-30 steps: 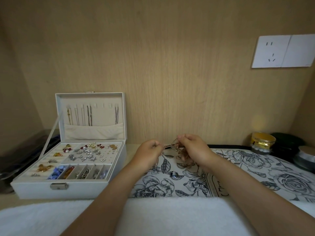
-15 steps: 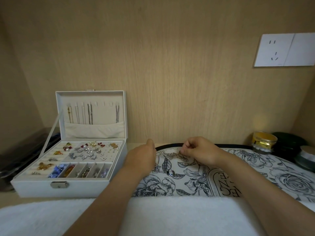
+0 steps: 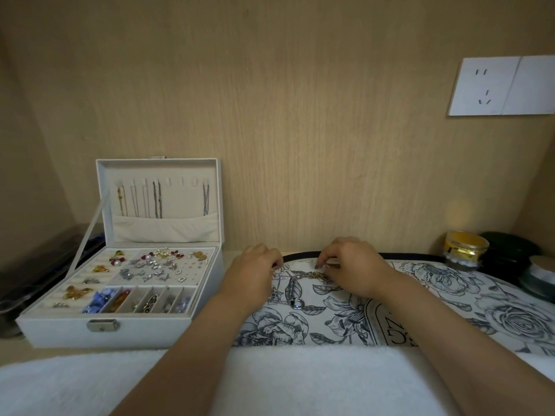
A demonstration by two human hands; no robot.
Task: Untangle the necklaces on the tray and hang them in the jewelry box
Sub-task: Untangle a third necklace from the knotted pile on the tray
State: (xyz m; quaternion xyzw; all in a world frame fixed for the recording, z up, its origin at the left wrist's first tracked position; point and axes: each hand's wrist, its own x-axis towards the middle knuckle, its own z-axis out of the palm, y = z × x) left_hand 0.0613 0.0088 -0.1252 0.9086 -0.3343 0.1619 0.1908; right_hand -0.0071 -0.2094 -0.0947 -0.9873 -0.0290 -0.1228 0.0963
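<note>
two hands are working at the far edge of the tray [image 3: 303, 254], with the tangled necklaces [image 3: 306, 275] lying on its flowered surface between them. the right hand [image 3: 357, 270] is curling its fingers and pinching a small dark-gold piece of the tangle just above the tray. the left hand [image 3: 253, 274] is resting knuckles-up at the other end, where a silver chain is running in under it; its fingertips are hiding, so i cannot tell whether it is gripping anything. a ring pendant [image 3: 298, 303] is lying nearer the person, just in front of the tangle and apart from both hands.

the jewelry box [image 3: 60, 328] is standing open on the counter [image 3: 12, 351] to the left of the tray, close beside the left forearm. its lid [image 3: 159, 163] is standing upright, with several hanging chains [image 3: 157, 199] dropping into a cloth pocket, and earrings and brooches are filling the compartments below. a white towel [image 3: 270, 382] is covering the near edge of the tray under both forearms. a gold jar [image 3: 466, 246] and a dark round container [image 3: 507, 250] are sitting beyond the tray's right end, and a wall socket [image 3: 483, 85] is showing above them.
</note>
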